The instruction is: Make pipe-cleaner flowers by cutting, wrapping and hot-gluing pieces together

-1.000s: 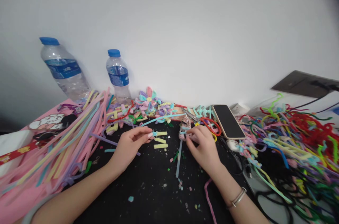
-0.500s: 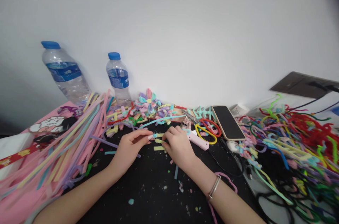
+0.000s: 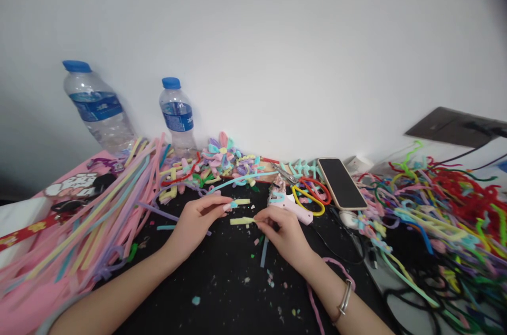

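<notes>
My left hand (image 3: 197,222) rests on the black table top (image 3: 222,282) and pinches the end of a short yellow pipe-cleaner piece with a blue tip (image 3: 240,202). My right hand (image 3: 285,233) pinches the right end of a second short yellow piece (image 3: 241,221) just below the first. A pale blue stick (image 3: 264,251) lies under my right hand. A pink glue gun (image 3: 291,208) lies right behind my right hand. A bracelet is on my right wrist.
Two water bottles (image 3: 95,105) (image 3: 177,113) stand at the wall. A bundle of long pink, yellow and blue pipe cleaners (image 3: 99,213) lies left. A phone (image 3: 341,182) lies right of the glue gun, beside a big tangle of coloured pipe cleaners (image 3: 443,208). A pastel flower (image 3: 222,152) sits behind.
My right hand let go of the glue gun, reached left to the yellow pieces, then drew back right holding one piece. My left hand stayed put.
</notes>
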`<state>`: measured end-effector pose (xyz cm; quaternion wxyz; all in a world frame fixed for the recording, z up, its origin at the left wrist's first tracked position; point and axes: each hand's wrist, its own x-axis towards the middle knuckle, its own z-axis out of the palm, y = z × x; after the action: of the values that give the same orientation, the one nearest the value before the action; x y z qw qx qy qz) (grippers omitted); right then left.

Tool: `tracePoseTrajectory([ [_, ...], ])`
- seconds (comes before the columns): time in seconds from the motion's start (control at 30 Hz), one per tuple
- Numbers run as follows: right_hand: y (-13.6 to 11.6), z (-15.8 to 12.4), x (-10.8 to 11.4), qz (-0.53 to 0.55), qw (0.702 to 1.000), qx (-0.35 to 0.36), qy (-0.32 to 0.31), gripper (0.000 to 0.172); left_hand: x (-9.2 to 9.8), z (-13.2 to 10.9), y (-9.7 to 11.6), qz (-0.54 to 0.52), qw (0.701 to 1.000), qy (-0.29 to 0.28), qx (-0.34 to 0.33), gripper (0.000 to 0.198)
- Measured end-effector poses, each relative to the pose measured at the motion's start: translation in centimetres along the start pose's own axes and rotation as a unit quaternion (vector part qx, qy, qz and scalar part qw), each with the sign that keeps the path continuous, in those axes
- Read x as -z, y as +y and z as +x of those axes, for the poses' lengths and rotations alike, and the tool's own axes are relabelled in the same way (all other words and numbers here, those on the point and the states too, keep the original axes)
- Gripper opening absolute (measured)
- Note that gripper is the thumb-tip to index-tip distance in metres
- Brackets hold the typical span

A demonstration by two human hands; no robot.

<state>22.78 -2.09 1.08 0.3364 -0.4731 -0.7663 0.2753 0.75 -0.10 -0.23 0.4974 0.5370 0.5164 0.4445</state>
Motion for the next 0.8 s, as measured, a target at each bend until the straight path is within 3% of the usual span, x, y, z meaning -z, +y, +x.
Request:
tracePoseTrajectory([
  [0.2,-0.1,-0.1,-0.3,0.1,0.995,0.017,0.004,0.014,-0.3,-0.2,0.5,-0.014,0.998,-0.06,0.007,0.017],
  [0.43,0.0,-0.4,-0.9,0.235,0.964,-0.121,-0.017,0.005,-0.5,-0.5,0.6,0.016,0.995,-0.094,-0.002,0.012],
  [0.8,0.3,-0.3,-1.1,0.269,0.953,-0.136,-0.005,0.008,-0.6,-0.7,1.0,0.034,0.99,-0.138,0.002,0.007],
])
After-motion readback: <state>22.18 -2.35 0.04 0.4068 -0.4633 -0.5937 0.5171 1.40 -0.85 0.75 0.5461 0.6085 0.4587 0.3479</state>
